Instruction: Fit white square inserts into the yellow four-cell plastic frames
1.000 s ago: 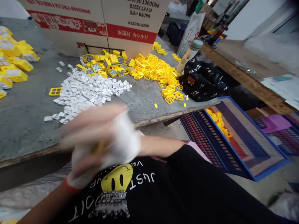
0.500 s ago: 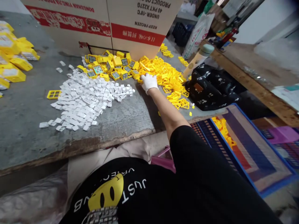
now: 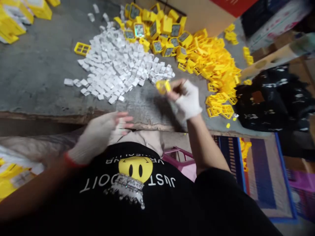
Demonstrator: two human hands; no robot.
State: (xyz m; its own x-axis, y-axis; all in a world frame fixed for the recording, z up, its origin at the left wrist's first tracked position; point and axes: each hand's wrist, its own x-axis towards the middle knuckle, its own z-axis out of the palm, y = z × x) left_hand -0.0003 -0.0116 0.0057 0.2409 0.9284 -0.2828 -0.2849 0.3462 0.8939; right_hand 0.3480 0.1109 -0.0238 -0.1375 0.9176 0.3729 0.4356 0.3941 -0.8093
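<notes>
My right hand, in a white fingerless glove, pinches a small yellow plastic piece above the table; blur hides its exact shape. Gloved the same way, my left hand is held over the table's front edge with its fingers stretched out and nothing in them. White plastic pieces lie in a wide heap beyond my hands. Behind and to the right are yellow window-like frames in a pile. Yellow box-shaped parts with glassy faces are heaped at the back.
A cardboard box stands behind the heaps. More yellow parts lie at the far left. On the right are a black patterned bag and a blue-rimmed basket. A pink stool is below the table edge.
My right hand has come back from the yellow pile towards me, now holding a yellow piece. My left hand has come into view from the left. The view has tilted down.
</notes>
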